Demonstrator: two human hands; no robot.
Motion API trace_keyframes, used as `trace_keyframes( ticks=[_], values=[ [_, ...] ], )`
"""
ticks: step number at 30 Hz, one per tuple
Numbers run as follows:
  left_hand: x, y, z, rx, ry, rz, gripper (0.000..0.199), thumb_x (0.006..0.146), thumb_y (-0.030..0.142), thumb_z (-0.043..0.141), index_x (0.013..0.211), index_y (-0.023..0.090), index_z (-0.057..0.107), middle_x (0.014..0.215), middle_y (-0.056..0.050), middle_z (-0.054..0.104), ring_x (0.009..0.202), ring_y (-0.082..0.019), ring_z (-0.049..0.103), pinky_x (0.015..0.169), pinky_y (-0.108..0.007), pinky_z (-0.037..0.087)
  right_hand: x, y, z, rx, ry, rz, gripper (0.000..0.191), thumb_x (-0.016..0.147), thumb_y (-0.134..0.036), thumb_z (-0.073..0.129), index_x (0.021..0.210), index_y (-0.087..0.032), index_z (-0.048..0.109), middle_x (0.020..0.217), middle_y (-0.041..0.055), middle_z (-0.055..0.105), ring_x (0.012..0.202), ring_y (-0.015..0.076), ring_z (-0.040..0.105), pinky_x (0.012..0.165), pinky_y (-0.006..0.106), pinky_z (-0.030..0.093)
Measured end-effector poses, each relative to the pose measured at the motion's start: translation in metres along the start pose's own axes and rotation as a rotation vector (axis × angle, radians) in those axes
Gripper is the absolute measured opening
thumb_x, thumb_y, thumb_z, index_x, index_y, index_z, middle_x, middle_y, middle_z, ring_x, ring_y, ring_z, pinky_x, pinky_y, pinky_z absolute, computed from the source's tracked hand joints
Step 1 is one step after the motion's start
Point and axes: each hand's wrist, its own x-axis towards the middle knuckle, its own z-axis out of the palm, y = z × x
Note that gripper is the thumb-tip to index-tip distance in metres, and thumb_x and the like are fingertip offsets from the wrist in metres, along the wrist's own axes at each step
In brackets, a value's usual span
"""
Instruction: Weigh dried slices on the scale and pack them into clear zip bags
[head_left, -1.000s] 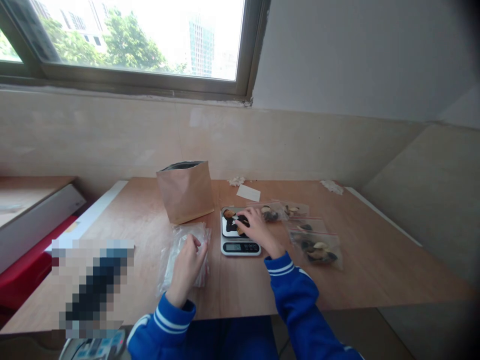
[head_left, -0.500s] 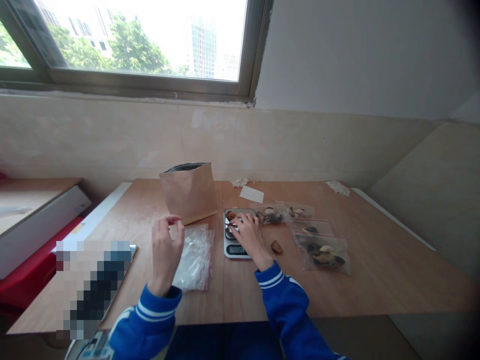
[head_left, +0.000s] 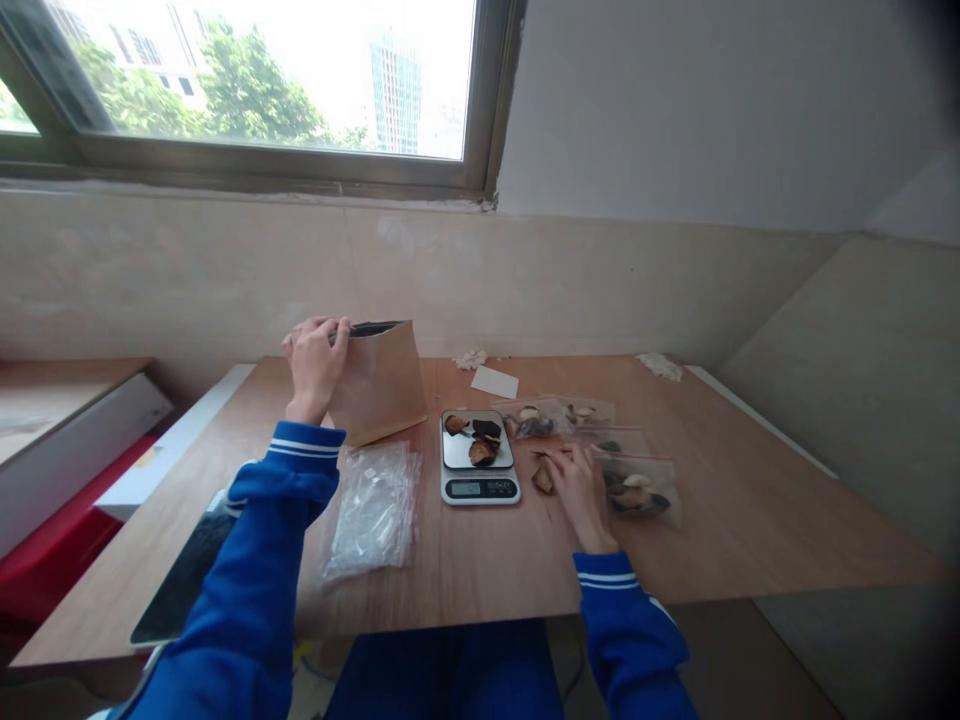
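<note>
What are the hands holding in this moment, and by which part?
The left hand grips the brown paper bag by its top rim; the right hand holds nothing visible.

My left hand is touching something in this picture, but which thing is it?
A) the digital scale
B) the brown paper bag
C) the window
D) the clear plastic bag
B: the left hand is at the top edge of the brown paper bag, right by its dark inner lining.
</note>
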Motion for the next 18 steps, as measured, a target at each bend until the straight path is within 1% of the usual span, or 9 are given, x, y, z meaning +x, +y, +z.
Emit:
trace_keyframes(
  ticks=[2,5,7,9,11,13,14,16,18],
  values=[
    [-0.009,-0.002,0.004,0.037,-0.041,-0.006,0.036,0.092,0.042,0.041,0.086,0.017,0.066,0.102,-0.013,0.065,0.103,-0.029,0.055,0.096,-0.045,0.033,-0.008,0.001,0.007,0.015,-0.019,0.010,0.033,0.094,-0.032,0.041,0.101,-0.020,0.071,0.098,0.0125,0.060,0.091,0.0278,0.054,0.080,0.043,0.046],
    [-0.029,0.003,-0.002,0.051,-0.016,-0.007,0.038,0.092,0.047,0.041,0.086,0.018,0.065,0.092,-0.011,0.065,0.095,-0.027,0.057,0.088,-0.040,0.039,-0.021,-0.005,0.014,0.111,0.018,0.031,0.035,0.094,-0.034,0.039,0.113,-0.018,0.064,0.106,0.0136,0.056,0.099,0.0282,0.055,0.086,0.046,0.047],
    [-0.043,0.011,-0.013,0.028,0.007,0.002,0.035,0.092,0.047,0.043,0.090,0.019,0.064,0.092,-0.009,0.065,0.092,-0.025,0.058,0.085,-0.037,0.042,-0.028,-0.009,0.017,0.186,0.025,0.034,0.035,0.093,-0.036,0.041,0.116,-0.017,0.061,0.109,0.0141,0.054,0.103,0.0278,0.055,0.089,0.046,0.047],
    [-0.056,0.019,-0.028,-0.024,0.013,0.006,0.029,0.091,0.044,0.047,0.098,0.021,0.062,0.095,-0.007,0.065,0.089,-0.022,0.060,0.079,-0.032,0.045,-0.035,-0.011,0.020,0.212,-0.005,0.022,0.033,0.091,-0.037,0.045,0.114,-0.017,0.060,0.108,0.0140,0.054,0.104,0.0280,0.056,0.089,0.045,0.049],
    [-0.067,0.024,-0.044,-0.063,-0.006,-0.022,0.029,0.087,0.041,0.054,0.109,0.023,0.059,0.094,-0.003,0.067,0.080,-0.019,0.062,0.071,-0.029,0.047,-0.040,-0.010,0.021,0.198,-0.044,0.007,0.029,0.089,-0.036,0.047,0.107,-0.019,0.063,0.103,0.0132,0.057,0.099,0.0283,0.058,0.086,0.046,0.050],
    [-0.077,0.026,-0.058,-0.094,-0.072,-0.054,0.037,0.084,0.041,0.059,0.116,0.024,0.056,0.091,-0.001,0.068,0.067,-0.016,0.061,0.065,-0.027,0.047,-0.043,-0.007,0.021,0.218,-0.063,0.000,0.026,0.090,-0.033,0.046,0.100,-0.019,0.065,0.098,0.0124,0.060,0.094,0.0277,0.060,0.083,0.045,0.051],
    [-0.082,0.025,-0.064,-0.112,-0.123,-0.057,0.036,0.083,0.042,0.060,0.114,0.024,0.059,0.087,0.000,0.069,0.063,-0.015,0.061,0.064,-0.027,0.047,-0.043,-0.007,0.020,0.249,-0.068,0.000,0.026,0.090,-0.032,0.044,0.097,-0.019,0.066,0.096,0.0122,0.062,0.092,0.0273,0.062,0.083,0.045,0.051],
    [-0.091,0.022,-0.072,-0.136,-0.208,-0.039,0.029,0.084,0.046,0.058,0.101,0.024,0.066,0.078,0.001,0.070,0.059,-0.014,0.061,0.062,-0.026,0.048,-0.040,-0.010,0.016,0.331,-0.071,0.024,0.028,0.091,-0.031,0.043,0.098,-0.019,0.067,0.095,0.0124,0.066,0.090,0.0267,0.064,0.082,0.044,0.052],
    [-0.099,0.018,-0.076,-0.143,-0.233,-0.012,0.030,0.084,0.050,0.057,0.088,0.024,0.070,0.072,0.001,0.070,0.059,-0.015,0.062,0.061,-0.026,0.048,-0.032,-0.022,0.009,0.406,-0.093,0.060,0.031,0.092,-0.034,0.043,0.106,-0.018,0.066,0.099,0.0126,0.069,0.089,0.0263,0.066,0.081,0.044,0.053]
  ],
)
